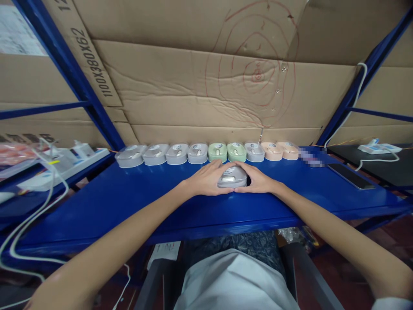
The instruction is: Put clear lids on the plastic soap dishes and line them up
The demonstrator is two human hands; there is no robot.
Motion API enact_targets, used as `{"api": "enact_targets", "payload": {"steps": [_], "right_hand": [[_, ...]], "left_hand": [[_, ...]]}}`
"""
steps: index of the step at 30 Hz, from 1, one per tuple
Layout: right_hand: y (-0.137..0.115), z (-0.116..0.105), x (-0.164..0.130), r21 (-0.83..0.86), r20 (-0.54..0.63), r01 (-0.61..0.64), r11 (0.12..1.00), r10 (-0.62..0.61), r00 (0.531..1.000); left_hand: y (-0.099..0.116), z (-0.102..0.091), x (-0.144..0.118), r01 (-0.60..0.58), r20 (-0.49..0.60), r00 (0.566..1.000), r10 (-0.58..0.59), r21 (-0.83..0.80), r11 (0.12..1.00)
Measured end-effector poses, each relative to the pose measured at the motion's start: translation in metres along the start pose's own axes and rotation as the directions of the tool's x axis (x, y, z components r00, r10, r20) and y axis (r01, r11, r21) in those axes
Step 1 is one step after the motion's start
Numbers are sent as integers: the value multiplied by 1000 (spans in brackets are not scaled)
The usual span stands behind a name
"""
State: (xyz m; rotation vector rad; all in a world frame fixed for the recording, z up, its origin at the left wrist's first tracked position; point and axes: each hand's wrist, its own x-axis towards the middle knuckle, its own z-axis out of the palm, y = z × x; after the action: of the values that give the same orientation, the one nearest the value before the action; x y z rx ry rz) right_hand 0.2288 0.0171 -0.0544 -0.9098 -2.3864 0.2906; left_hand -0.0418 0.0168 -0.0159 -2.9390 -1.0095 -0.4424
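Note:
A grey computer mouse (231,176) rests on the blue shelf (129,198) in front of me. My left hand (208,178) cups its left side and my right hand (258,181) cups its right side, fingers meeting over its far end. Behind it, a row of several mice lines the back of the shelf: grey ones (155,154) on the left, two green ones (226,151) in the middle, another grey (254,151), and two peach ones (280,150) on the right.
Cardboard sheets (206,86) with red pen rings wall off the back. A dark phone (351,175) lies on the shelf's right. White power strips (64,161) with cables sit left, another power strip (379,148) far right. Blue rack posts (74,73) frame both sides.

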Motion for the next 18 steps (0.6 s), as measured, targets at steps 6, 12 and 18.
{"api": "enact_targets", "payload": {"steps": [6, 12, 18], "right_hand": [[-1, -1, 0, 48, 51, -59, 997, 56, 997], [-6, -2, 1, 170, 75, -66, 983, 54, 996], [-7, -4, 1, 161, 86, -76, 984, 63, 994]], "left_hand": [[10, -11, -11, 45, 46, 998, -44, -6, 999], [10, -33, -52, 82, 15, 996, -84, 72, 994], [-20, -43, -109, 234, -77, 970, -230, 40, 971]]}}
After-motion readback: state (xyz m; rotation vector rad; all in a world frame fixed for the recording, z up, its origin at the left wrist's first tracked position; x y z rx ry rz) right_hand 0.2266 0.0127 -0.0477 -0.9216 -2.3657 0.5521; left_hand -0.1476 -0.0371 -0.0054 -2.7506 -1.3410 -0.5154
